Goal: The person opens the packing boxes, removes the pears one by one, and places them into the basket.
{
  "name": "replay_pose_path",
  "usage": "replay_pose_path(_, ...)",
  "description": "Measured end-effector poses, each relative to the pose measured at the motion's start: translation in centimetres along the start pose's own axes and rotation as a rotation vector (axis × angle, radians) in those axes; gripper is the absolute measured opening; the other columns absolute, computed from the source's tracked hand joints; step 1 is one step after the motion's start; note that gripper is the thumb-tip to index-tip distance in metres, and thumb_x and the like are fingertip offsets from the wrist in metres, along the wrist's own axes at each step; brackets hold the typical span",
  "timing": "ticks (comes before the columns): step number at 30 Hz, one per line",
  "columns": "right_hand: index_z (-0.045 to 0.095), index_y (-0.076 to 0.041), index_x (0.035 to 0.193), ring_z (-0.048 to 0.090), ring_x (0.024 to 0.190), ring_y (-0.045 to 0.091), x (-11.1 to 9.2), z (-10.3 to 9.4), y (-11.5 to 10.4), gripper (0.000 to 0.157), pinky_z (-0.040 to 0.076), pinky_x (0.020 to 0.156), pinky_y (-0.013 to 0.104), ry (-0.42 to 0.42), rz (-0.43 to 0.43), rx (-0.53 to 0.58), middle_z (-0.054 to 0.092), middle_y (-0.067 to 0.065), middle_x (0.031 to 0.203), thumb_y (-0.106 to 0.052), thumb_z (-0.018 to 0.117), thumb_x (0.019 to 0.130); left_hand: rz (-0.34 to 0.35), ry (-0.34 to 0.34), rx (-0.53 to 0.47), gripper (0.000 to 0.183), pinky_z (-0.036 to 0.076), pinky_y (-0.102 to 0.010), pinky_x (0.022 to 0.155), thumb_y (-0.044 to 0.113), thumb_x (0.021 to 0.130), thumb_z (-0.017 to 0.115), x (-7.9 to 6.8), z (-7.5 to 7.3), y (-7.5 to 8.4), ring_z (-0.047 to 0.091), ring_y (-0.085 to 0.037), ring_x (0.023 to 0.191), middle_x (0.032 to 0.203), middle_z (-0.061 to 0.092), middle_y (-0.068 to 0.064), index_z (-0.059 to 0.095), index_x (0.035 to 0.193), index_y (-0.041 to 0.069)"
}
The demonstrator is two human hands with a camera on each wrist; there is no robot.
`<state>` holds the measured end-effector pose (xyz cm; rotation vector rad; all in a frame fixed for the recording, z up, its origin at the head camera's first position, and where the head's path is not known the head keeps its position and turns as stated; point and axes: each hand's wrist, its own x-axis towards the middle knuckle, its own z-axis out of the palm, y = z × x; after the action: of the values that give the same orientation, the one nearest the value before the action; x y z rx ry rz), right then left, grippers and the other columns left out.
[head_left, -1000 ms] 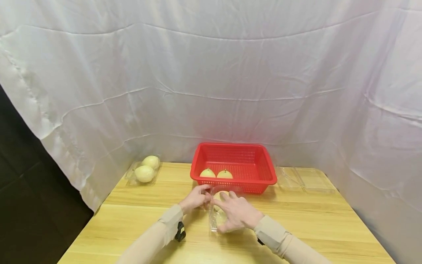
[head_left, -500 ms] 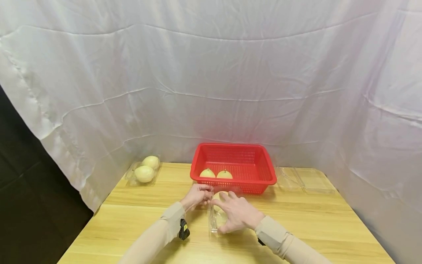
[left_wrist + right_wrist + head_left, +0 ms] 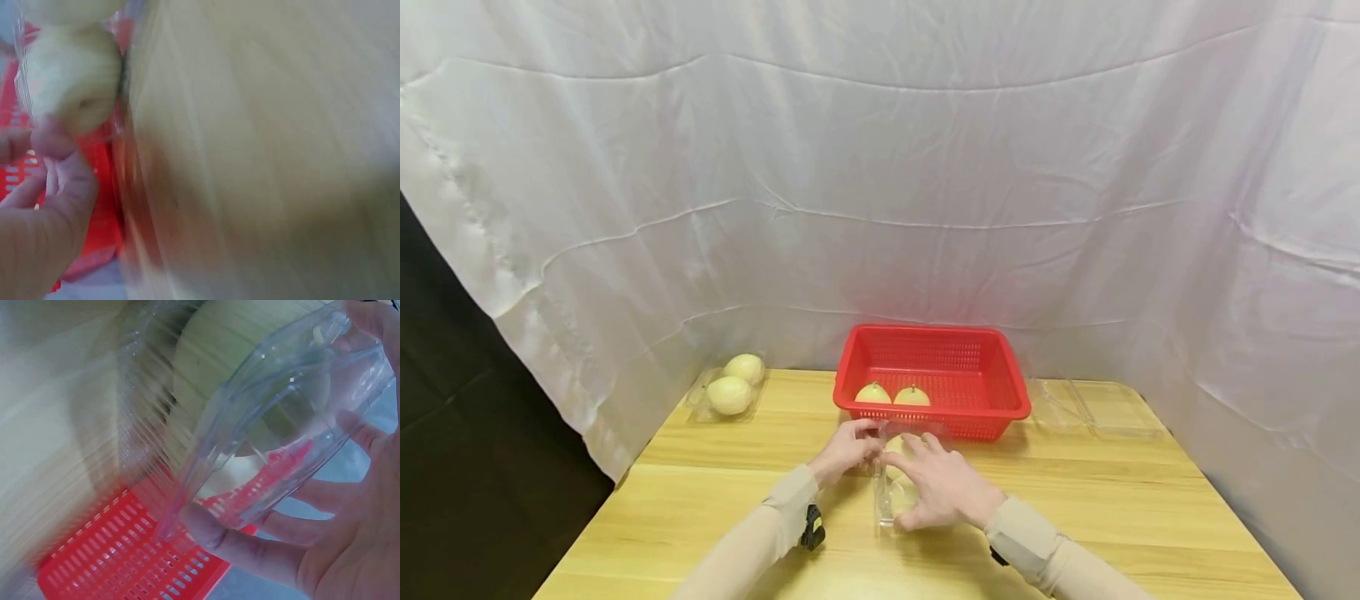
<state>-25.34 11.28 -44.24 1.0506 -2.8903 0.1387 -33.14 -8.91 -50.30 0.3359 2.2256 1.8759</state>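
In the head view, a clear plastic clamshell box (image 3: 885,522) with two pale yellow pears (image 3: 903,497) in it stands just in front of the red basket. My left hand (image 3: 847,452) is at its far left edge; in the left wrist view, thumb and forefinger pinch the clear rim beside a pear (image 3: 72,75). My right hand (image 3: 946,481) lies across the top, fingers and thumb spread and bent. Up close in the right wrist view, those fingers (image 3: 265,553) grip the clear lid (image 3: 294,381), which sits at an angle over a pear. Whether its edges meet is unclear.
The red basket (image 3: 1011,412) holds two pears (image 3: 873,393) near its front wall. At the far left, two more pears (image 3: 728,396) sit in another clear box (image 3: 698,410). Clear plastic packaging (image 3: 1105,408) lies right of the basket. White cloth (image 3: 880,167) hangs behind the table (image 3: 1112,492).
My left hand and wrist shift slightly at the box's far left edge. My right hand stays nearly still over the lid, and the box keeps its place.
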Motion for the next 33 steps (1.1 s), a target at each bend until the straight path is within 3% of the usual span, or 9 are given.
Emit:
replay_pose_path(4,0.038,-0.039,0.147,0.038,0.136,0.040,-0.4,0.0,0.2,0.089,0.051,0.074,0.060,0.014,0.014,0.058,0.035,0.013,0.153,-0.065,0.072,0.068,-0.026,-0.087,0.021,0.048,0.048,-0.024,0.057,0.004,0.089,0.064,-0.7,-0.7,-0.1,0.056,-0.011,0.065,0.083,0.060,-0.003,0.050,0.134,-0.004)
replay_pose_path(9,0.039,-0.039,0.145,0.033,0.140,0.041,-0.9,-0.1,0.5,0.086,0.049,0.077,0.067,0.016,0.008,0.113,0.032,0.011,0.156,-0.065,0.071,0.070,-0.079,-0.160,0.014,0.050,0.055,-0.026,0.062,0.014,0.092,0.065,-1.3,-1.2,-0.3,0.062,-0.013,0.065,0.081,0.066,-0.007,0.049,0.134,-0.007)
replay_pose_path(14,0.042,-0.036,0.143,0.033,0.140,0.039,-1.4,-0.2,0.6,0.083,0.049,0.078,0.068,0.036,0.003,0.143,0.032,0.009,0.156,-0.066,0.070,0.071,-0.131,-0.164,-0.001,0.033,0.057,-0.028,0.061,0.017,0.094,0.064,-1.8,-1.2,-0.2,0.067,-0.015,0.064,0.080,0.068,-0.009,0.057,0.117,-0.006)
replay_pose_path(19,0.044,-0.032,0.140,0.036,0.139,0.033,-2.2,-0.4,0.9,0.080,0.051,0.078,0.064,0.103,-0.012,0.174,0.034,0.010,0.155,-0.065,0.071,0.072,-0.169,-0.195,-0.022,0.017,0.058,-0.028,0.062,0.013,0.095,0.060,-2.5,-1.4,0.0,0.068,-0.016,0.064,0.078,0.068,-0.008,0.060,0.101,-0.003)
replay_pose_path(27,0.042,-0.027,0.140,0.039,0.139,0.032,-3.7,-0.2,1.5,0.084,0.050,0.092,0.057,0.262,-0.008,0.248,0.033,0.012,0.156,-0.066,0.073,0.072,-0.182,-0.337,0.006,0.019,0.056,-0.028,0.059,0.017,0.096,0.059,-3.1,-1.8,0.1,0.072,-0.020,0.069,0.080,0.072,-0.010,0.066,0.097,-0.001)
replay_pose_path(33,0.034,-0.023,0.142,0.043,0.135,0.038,-4.7,0.3,3.0,0.088,0.049,0.093,0.059,0.349,-0.058,0.400,0.028,0.017,0.156,-0.059,0.076,0.074,-0.179,-0.332,-0.047,0.015,0.057,-0.026,0.059,0.013,0.097,0.056,-3.0,-1.7,0.1,0.070,-0.017,0.065,0.076,0.068,-0.007,0.061,0.096,-0.001)
